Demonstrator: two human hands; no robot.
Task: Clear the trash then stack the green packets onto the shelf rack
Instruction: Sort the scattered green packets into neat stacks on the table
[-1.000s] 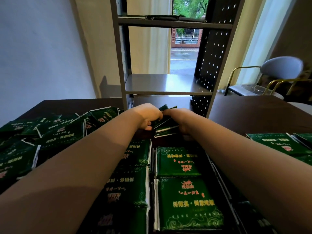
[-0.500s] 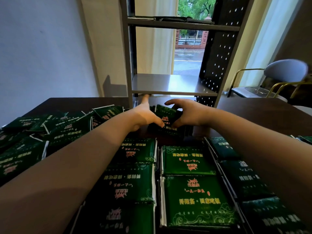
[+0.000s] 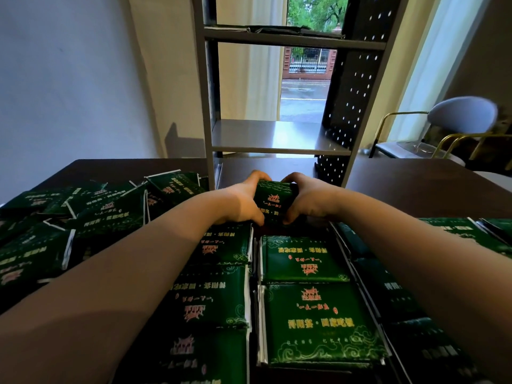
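Observation:
A small stack of green packets (image 3: 273,199) stands on the dark table just in front of the grey shelf rack (image 3: 279,134). My left hand (image 3: 241,200) grips the stack's left side and my right hand (image 3: 310,198) grips its right side, fingers curled over the top. Rows of green packets (image 3: 304,259) lie flat between my forearms. A loose heap of packets (image 3: 91,212) covers the table's left part. The rack's lower shelf is bare; some flat dark things lie on the upper shelf (image 3: 293,30).
The dark table (image 3: 415,184) runs to the right of the rack. More packets (image 3: 465,231) lie at the right edge. A grey chair with a gold frame (image 3: 460,120) stands at the back right. A white wall is on the left.
Both hands have gathered the splayed packets into a squared stack and now clasp it from both sides. The view has shifted slightly left.

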